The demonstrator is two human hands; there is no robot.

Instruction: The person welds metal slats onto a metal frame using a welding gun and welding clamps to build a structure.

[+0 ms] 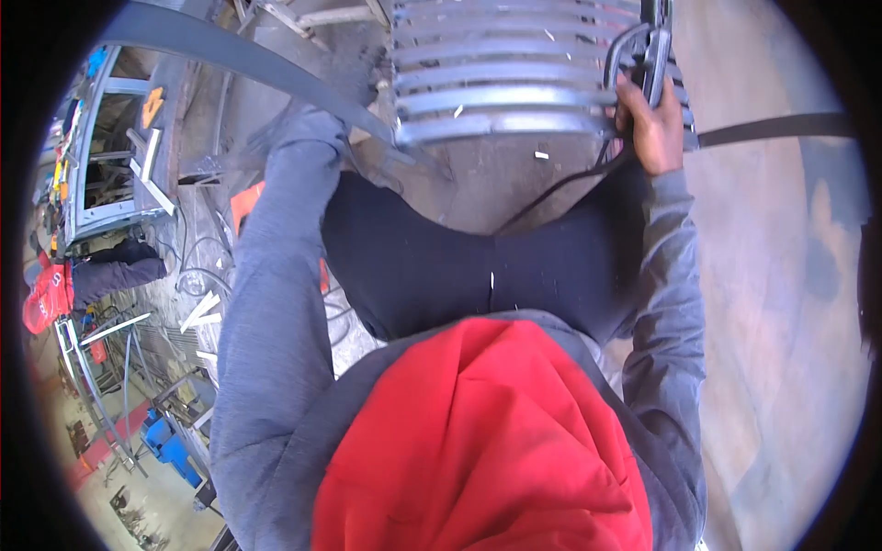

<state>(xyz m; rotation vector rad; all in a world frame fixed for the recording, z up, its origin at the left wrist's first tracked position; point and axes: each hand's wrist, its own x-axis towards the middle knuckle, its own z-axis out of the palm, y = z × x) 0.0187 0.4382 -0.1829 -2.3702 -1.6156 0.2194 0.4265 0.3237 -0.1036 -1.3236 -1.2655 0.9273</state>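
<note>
Metal slats (496, 96), curved and silvery, lie in a row at the top centre. At their right edge my right hand (654, 124) is closed around a black-handled tool (654, 66), whose exact kind I cannot make out. A dark cable (560, 188) runs below the slats. My left sleeve (308, 151) reaches toward the upper left, where the hand is smeared and its fingers cannot be made out. A long dark flat strip (248, 57) passes above that sleeve toward the slats' lower left corner.
Another dark strip (776, 129) extends right from the slats over a large pale surface (763, 275). At the left are a metal frame (115, 87), white offcuts (202, 310), a blue object (170, 447), and another person in a red top (50, 294).
</note>
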